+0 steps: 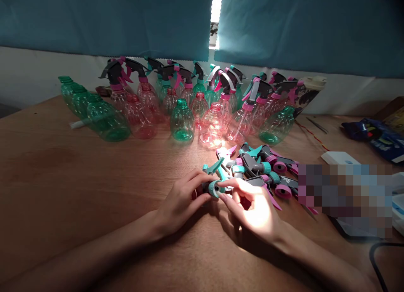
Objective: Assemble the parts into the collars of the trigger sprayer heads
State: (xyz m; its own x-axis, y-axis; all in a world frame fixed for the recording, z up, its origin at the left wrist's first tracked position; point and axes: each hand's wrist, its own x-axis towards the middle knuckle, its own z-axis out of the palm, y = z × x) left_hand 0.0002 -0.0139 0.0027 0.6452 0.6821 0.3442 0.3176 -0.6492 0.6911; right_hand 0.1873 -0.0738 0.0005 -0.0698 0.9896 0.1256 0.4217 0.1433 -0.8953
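Note:
My left hand (183, 201) is closed around a trigger spray head (215, 189) with a teal collar, just above the wooden table. The collar's round opening, dark in the middle, faces toward me. My right hand (257, 210) pinches the collar from the other side with thumb and forefinger. Much of this spray head's body is hidden by my left fingers. Right behind my hands lies a pile of loose spray heads (252, 163), grey, pink, teal and white. A clear pink bottle (211, 128) and a green bottle (182, 126), both without heads, stand beyond them.
Several bottles with spray heads fitted (225, 98) crowd the back, with open green bottles (109, 121) at the left. On the right are a paper cup (311, 90), a blue packet (372, 136), tweezers (317, 124), a white box (339, 158), a black cable (374, 262) and a blurred-out patch.

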